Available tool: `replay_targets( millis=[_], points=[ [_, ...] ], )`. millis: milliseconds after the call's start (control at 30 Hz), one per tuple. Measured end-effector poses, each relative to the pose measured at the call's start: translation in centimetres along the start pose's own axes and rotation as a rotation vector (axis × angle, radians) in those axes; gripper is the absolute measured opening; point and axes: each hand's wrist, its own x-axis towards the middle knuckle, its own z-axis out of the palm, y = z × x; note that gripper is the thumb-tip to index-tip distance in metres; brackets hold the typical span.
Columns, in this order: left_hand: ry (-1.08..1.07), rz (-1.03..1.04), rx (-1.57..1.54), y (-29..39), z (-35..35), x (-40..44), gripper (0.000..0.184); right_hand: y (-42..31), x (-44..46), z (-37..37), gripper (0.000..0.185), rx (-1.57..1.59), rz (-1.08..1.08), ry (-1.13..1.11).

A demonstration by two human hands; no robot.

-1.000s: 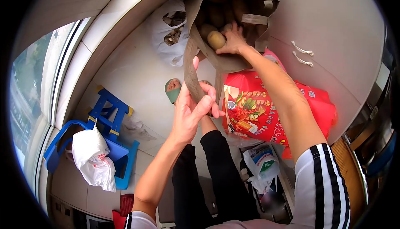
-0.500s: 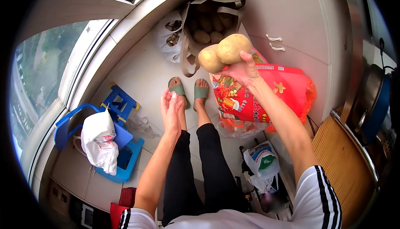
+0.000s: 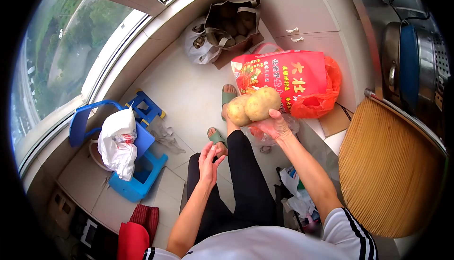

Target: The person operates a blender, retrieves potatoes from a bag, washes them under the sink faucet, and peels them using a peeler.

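Observation:
Two pale yellow potatoes [image 3: 254, 106] rest side by side in my right hand [image 3: 274, 126], its thumb pressed against the right one. Below and to the left, my left hand [image 3: 208, 164] is empty, fingers stretched out, above my dark trouser leg. Past the potatoes lies a large red printed bag [image 3: 302, 73], partly hidden by them. Farther off, a brown fabric bag [image 3: 213, 16] with more potatoes [image 3: 230, 27] inside stands open against the wall.
A white plastic bag [image 3: 197, 54] leans beside the brown bag. On the left are a blue chair [image 3: 142, 137] with a white bag [image 3: 117, 141] on it and a small blue stool [image 3: 145, 107]. A ribbed wooden board [image 3: 392, 170] and pans [image 3: 409, 66] stand at the right.
My right hand has come down and nearer to my body with the two potatoes. My view has turned and my feet have stepped, one now behind the other. My left hand stays empty.

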Motion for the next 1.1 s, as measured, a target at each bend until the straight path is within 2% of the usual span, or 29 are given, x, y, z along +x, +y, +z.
replay_targets(
  millis=[167,333,367,500,600,633,733,900,1100],
  points=[
    [0.008,0.071,0.055,-4.0,-5.0,-3.6,0.046,4.6,-7.4,-1.4,0.094,0.001,-0.073,-0.012],
    [0.035,0.127,0.008,-9.6,-13.2,-9.0,0.049,10.2,-16.4,-3.4,0.094,-0.047,-0.123,0.023],
    [0.079,0.122,0.002,-10.7,-14.7,-10.6,0.049,11.4,-18.1,-4.4,0.088,-0.025,-0.137,-0.018],
    [0.188,0.111,0.026,-15.2,-21.8,-17.1,0.045,14.8,-25.2,-4.8,0.086,-0.025,-0.096,-0.012],
    [0.214,0.076,0.057,-18.5,-26.9,-21.2,0.05,16.4,-29.6,-4.8,0.085,-0.104,-0.047,-0.029],
    [0.235,0.069,0.079,-19.7,-28.3,-22.6,0.046,16.0,-31.2,-2.7,0.082,-0.109,-0.056,-0.076],
    [0.28,0.053,0.103,-23.4,-31.3,-25.8,0.036,17.5,-33.8,-3.6,0.078,-0.09,-0.017,-0.076],
    [0.242,0.033,0.083,-29.5,-32.8,-30.4,0.032,16.8,-36.7,-3.1,0.073,-0.163,0.09,-0.181],
    [0.207,0.237,0.217,-35.9,-29.1,-34.7,0.033,14.7,-39.2,-1.0,0.074,-0.395,0.177,-0.322]
  ],
)
